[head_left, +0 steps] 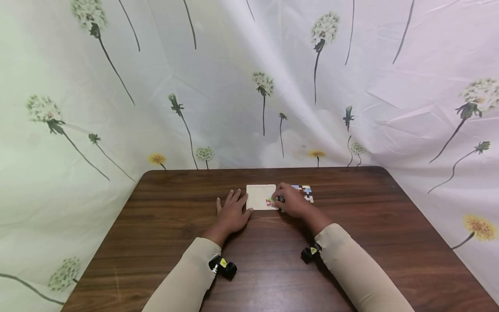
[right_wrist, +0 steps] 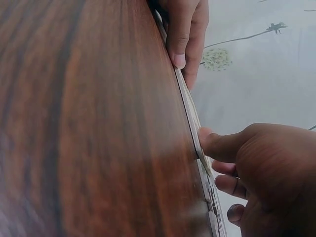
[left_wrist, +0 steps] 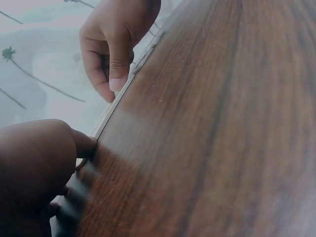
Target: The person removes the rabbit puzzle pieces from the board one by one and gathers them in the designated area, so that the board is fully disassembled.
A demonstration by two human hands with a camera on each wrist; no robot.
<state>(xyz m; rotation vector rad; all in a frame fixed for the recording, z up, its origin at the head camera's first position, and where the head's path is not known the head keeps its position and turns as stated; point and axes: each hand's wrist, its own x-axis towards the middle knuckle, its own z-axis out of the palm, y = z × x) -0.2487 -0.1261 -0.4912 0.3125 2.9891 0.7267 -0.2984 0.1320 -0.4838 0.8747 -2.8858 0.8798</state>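
Observation:
A white square puzzle tray [head_left: 259,195] lies flat on the wooden table. My left hand [head_left: 232,214] rests at its left side, fingers spread, with the index finger and thumb touching the edge and near corner. Over the tray's right edge, my right hand [head_left: 292,201] pinches a small pink and green puzzle piece [head_left: 270,202] at the lower right corner. Part of that piece is hidden under the fingertips. Just right of the tray lie several joined puzzle pieces [head_left: 307,190] in blue and cream, partly covered by the right hand. Both wrist views show the tray's thin edge side-on.
The dark brown wooden table [head_left: 175,208] extends around the tray. Behind it hangs a white cloth [head_left: 230,108] printed with dandelions. A small black camera is strapped to each wrist.

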